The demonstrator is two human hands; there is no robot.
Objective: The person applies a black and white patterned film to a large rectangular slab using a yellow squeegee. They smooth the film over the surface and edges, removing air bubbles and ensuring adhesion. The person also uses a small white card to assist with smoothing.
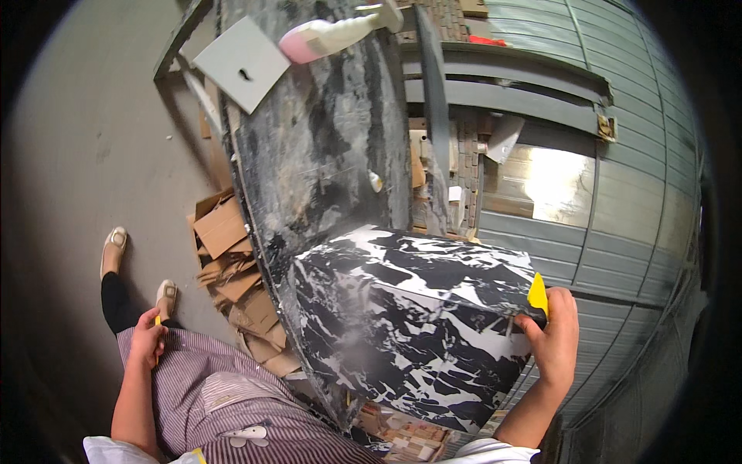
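A board covered in black-and-white marble-patterned film point(433, 340) lies across the near end of the long worktable point(325, 139), its film folding over an edge. My right hand point(558, 336) is closed at the board's right corner, thumb on the near side, gripping a flat yellow scraper point(538, 295) that stands up above the fingers. My left hand point(147, 340) hangs at the left by my striped apron point(201, 387), closed around a narrow yellow tool point(158, 321). Its kind is mostly hidden by the fingers.
On the table's far end lie a grey-white square panel point(243, 65) and a white spray bottle with pink liquid point(328, 39). A small white bottle point(376, 182) lies mid-table. Cardboard scraps point(247, 301) pile beside the table's left edge. Grey metal beams point(510, 77) stand at the right.
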